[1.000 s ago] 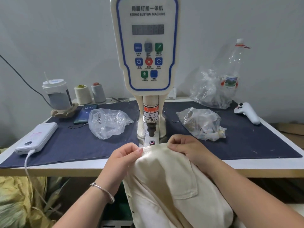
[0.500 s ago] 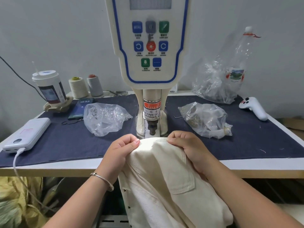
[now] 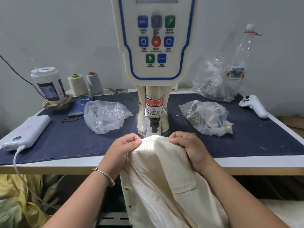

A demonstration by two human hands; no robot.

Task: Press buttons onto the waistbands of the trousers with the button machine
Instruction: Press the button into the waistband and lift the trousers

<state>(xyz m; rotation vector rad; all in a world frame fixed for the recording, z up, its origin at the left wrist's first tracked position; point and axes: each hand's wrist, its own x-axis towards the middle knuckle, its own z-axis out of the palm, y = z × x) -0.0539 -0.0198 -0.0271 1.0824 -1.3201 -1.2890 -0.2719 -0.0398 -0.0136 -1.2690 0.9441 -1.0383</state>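
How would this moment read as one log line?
left hand: pinches waistband | right hand: pinches waistband | waistband: under button machine punch

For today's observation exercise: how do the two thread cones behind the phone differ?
The left cone is cream thread with a yellow top; the right cone is grey thread with a red top. The left cone looks slightly wider, while the right cone stands slightly farther back. Both stand upright, side by side near the wall.
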